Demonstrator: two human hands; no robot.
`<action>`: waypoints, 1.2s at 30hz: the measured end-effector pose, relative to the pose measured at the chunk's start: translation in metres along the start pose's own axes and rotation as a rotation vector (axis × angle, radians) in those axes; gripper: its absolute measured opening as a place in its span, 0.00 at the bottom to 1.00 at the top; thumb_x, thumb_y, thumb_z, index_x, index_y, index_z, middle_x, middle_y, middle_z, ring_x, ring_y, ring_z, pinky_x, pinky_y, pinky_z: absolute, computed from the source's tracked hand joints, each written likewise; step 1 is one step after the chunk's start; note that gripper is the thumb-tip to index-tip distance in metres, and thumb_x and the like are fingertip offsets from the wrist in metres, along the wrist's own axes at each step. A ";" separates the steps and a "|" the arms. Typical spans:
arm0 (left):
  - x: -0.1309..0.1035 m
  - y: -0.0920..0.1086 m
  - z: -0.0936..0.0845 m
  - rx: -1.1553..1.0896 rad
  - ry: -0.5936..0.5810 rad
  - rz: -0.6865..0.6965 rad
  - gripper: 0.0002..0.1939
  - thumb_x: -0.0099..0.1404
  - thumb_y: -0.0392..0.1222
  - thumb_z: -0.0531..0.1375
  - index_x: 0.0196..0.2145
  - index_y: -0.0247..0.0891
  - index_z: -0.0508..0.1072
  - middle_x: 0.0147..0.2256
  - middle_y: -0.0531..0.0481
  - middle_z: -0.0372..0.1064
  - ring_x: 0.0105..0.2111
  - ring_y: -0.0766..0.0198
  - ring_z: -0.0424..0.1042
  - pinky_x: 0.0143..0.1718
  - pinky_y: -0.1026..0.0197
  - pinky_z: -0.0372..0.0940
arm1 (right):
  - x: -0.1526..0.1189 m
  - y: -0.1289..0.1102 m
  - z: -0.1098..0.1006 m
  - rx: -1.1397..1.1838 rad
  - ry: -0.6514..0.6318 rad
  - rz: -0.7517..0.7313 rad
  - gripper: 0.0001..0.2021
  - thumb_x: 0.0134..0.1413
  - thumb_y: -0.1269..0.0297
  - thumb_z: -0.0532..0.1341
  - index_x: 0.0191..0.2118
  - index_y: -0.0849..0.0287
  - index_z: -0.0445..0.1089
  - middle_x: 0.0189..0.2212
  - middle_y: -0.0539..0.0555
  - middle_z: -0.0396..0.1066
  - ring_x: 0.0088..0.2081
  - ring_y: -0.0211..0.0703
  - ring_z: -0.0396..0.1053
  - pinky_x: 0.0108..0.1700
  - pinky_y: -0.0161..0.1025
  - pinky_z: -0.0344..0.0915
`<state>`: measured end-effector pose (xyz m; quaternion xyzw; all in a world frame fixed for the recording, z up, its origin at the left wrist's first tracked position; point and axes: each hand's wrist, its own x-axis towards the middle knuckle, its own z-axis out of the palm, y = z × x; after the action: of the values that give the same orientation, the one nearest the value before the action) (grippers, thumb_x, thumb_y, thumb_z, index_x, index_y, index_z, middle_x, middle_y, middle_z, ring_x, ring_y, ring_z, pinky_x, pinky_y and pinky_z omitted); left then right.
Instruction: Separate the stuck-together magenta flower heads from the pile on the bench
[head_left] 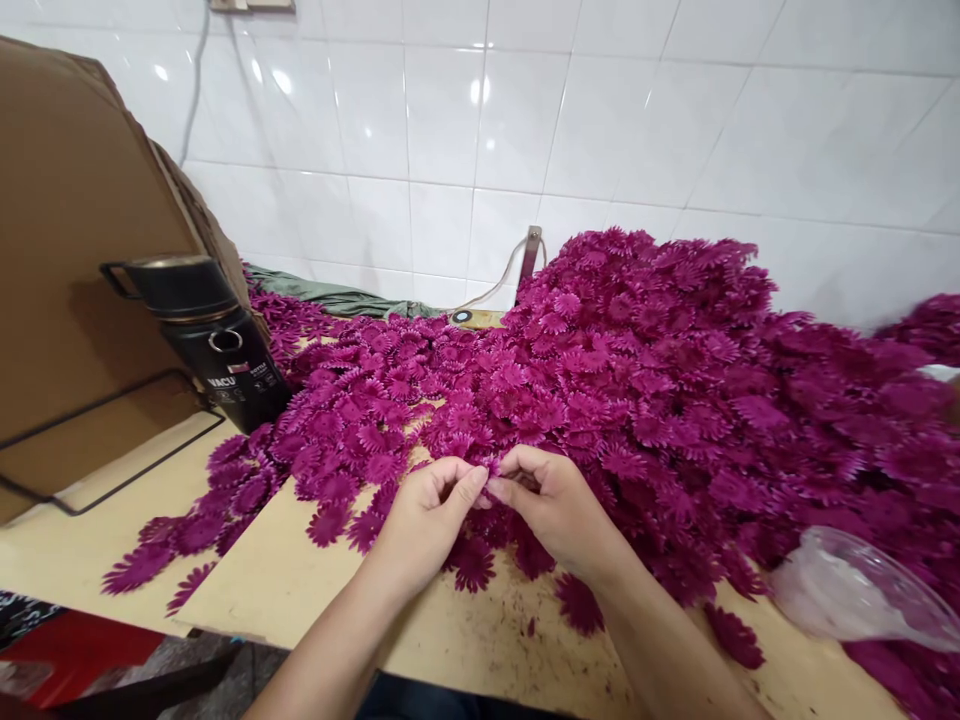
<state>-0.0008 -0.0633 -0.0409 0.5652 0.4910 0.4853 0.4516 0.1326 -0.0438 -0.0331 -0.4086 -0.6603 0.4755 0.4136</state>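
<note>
Both of my hands meet at the middle of the table, fingertips almost touching. My left hand (442, 500) is closed in a pinch of thumb and forefinger on a magenta fabric flower (493, 468). From the other side my right hand (544, 495) pinches the same flower. Only a small bit of it shows between the fingers; the rest is hidden. Just beyond and around the hands spreads a large heap of magenta fabric flowers (637, 400). A few single flowers (474, 565) lie flat below my hands.
A black vacuum bottle (225, 340) leans by a cardboard box (90, 230) at left, near a black wire frame (135, 480). A clear plastic container with whitish contents (847, 590) sits at right. White tiles (442, 110) form the wall behind the table (300, 590).
</note>
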 end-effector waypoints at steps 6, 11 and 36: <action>-0.001 -0.002 -0.002 -0.053 0.068 0.009 0.11 0.53 0.45 0.57 0.18 0.37 0.65 0.19 0.54 0.61 0.23 0.67 0.60 0.27 0.65 0.57 | 0.005 0.003 -0.005 0.054 0.018 0.015 0.06 0.43 0.64 0.57 0.21 0.59 0.62 0.18 0.45 0.59 0.23 0.33 0.56 0.28 0.33 0.56; -0.004 -0.005 -0.002 -0.103 0.146 0.051 0.14 0.54 0.47 0.56 0.17 0.38 0.60 0.18 0.57 0.55 0.21 0.69 0.55 0.25 0.66 0.54 | 0.007 0.000 -0.009 0.107 0.113 0.060 0.09 0.40 0.60 0.59 0.21 0.60 0.62 0.18 0.45 0.59 0.22 0.33 0.55 0.28 0.34 0.55; -0.007 0.008 -0.012 -0.073 0.129 0.040 0.10 0.52 0.46 0.58 0.23 0.37 0.65 0.19 0.59 0.55 0.20 0.71 0.54 0.23 0.68 0.54 | 0.004 -0.009 -0.016 -0.562 0.363 -0.240 0.12 0.47 0.63 0.58 0.40 0.59 0.66 0.42 0.59 0.66 0.45 0.48 0.62 0.49 0.49 0.59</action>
<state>-0.0118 -0.0708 -0.0320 0.5258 0.4897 0.5472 0.4294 0.1452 -0.0375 -0.0202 -0.5037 -0.7244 0.1431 0.4483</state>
